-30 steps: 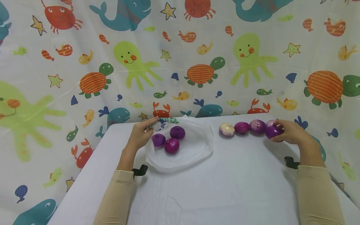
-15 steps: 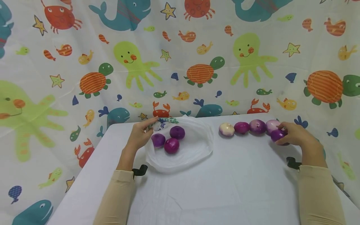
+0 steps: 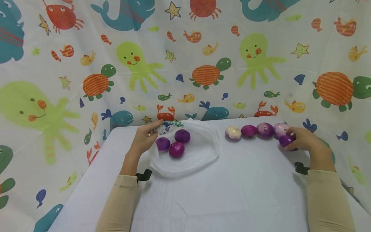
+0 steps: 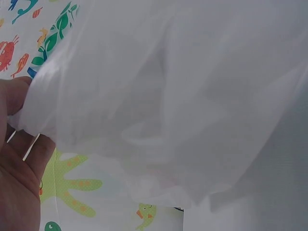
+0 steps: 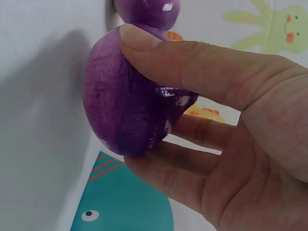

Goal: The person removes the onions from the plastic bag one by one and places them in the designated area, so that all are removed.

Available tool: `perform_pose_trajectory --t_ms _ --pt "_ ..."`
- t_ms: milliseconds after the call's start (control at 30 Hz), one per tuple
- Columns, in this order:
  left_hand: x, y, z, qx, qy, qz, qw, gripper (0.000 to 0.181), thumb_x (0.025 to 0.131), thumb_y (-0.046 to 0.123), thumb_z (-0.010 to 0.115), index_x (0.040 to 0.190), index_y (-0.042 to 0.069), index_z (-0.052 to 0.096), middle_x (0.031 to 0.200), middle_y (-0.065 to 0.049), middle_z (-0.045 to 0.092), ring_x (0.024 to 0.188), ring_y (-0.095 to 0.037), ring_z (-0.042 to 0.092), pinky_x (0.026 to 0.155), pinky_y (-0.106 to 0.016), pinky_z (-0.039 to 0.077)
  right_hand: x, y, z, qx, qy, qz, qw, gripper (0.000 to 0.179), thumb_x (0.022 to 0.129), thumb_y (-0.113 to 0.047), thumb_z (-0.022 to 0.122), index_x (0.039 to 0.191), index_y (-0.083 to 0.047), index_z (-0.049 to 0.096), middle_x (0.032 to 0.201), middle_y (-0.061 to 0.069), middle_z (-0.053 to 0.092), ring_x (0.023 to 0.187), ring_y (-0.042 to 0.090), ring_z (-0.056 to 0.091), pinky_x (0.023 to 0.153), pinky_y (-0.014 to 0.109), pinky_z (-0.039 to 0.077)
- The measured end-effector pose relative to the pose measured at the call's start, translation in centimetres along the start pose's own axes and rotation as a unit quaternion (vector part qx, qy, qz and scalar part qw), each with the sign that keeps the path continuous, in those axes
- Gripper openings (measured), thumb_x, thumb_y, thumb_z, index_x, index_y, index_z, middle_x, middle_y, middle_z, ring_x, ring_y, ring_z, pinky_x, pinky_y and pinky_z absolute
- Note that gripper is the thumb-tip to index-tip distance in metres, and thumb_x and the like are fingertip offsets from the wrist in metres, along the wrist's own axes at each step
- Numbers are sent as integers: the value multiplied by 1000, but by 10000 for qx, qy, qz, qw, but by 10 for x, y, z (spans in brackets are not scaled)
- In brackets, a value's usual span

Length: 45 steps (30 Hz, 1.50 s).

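Note:
My left hand [image 3: 142, 140] pinches the raised left edge of a white plastic bag [image 3: 200, 161], which has a green and blue print on it. Its mouth gapes toward me, and three red onions [image 3: 176, 150] lie inside. At the right, my right hand [image 3: 305, 138] grips a dark purple onion [image 5: 130, 96] between thumb and fingers, close over the table. That onion overlaps a light purple onion [image 3: 280, 129] at the end of a row. Leftward along the row come a purple onion [image 3: 265, 130], a magenta onion [image 3: 248, 131] and a cream-coloured onion [image 3: 233, 133].
A white cloth covers the table [image 3: 220, 199]. Behind it and along its sides hangs a curtain [image 3: 179, 48] printed with sea animals. The onion row stands near the table's back edge, to the right of the bag.
My right hand has shifted slightly right and toward me with the dark purple onion, uncovering more of the light purple onion behind it. My left hand stays at the bag's edge.

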State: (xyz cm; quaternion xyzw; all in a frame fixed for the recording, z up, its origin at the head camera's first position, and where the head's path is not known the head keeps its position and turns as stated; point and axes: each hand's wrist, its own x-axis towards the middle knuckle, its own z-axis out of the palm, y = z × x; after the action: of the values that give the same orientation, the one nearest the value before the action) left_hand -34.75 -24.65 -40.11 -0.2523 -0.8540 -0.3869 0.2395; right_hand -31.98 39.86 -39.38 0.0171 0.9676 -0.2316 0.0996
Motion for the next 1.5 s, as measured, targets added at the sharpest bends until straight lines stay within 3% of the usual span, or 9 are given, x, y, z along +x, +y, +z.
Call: perform_pose_trajectory --t_ms 267,633,800,1100,1267,1367,1500 --pt "0 0 0 20 -9 -54 10000 51 93 -10 60 137 14 69 140 -4 69 103 -22 64 77 -11 46 -2 1 2 -38 -47 54 10000 89 82 -28 88 147 9 39 140 44 44 124 61 45 100 78 39" --pt "0 0 0 52 7 2 10000 51 93 -10 59 137 13 69 140 -5 69 104 -23 66 77 -10 46 3 13 4 -167 55 39 9998 91 78 -28 90 144 11 40 138 45 46 121 62 47 100 77 39" --pt "0 -1 0 56 -1 -11 10000 51 93 -10 60 137 14 69 139 -4 69 101 -22 65 77 -10 46 4 16 4 -39 54 203 9998 94 78 -26 90 146 11 37 140 44 43 122 63 43 101 79 37" --pt "1 -2 0 27 4 -12 10000 50 93 -10 60 137 13 70 139 -4 69 100 -21 64 77 -10 46 0 19 1 -100 70 411 9991 104 76 -38 91 150 6 31 142 45 40 122 63 39 97 82 34" --pt "1 -2 0 -2 12 -4 10000 50 93 -10 60 137 13 70 139 -5 69 101 -21 64 77 -10 46 -3 8 -3 -88 6 507 9987 109 77 -41 90 154 4 27 146 44 35 126 64 34 98 83 32" --pt "1 -2 0 3 11 16 10000 50 93 -10 60 137 13 69 139 -5 69 100 -21 64 76 -11 46 -3 -4 -4 -122 49 327 9994 109 80 -44 87 156 5 25 150 43 32 132 64 30 102 83 30" --pt "1 -2 -1 17 7 17 10000 50 93 -10 60 137 13 70 139 -5 69 100 -21 64 76 -11 46 -2 -23 -4 -178 350 -331 9987 101 85 -48 82 156 3 30 154 40 32 138 64 28 105 82 27"
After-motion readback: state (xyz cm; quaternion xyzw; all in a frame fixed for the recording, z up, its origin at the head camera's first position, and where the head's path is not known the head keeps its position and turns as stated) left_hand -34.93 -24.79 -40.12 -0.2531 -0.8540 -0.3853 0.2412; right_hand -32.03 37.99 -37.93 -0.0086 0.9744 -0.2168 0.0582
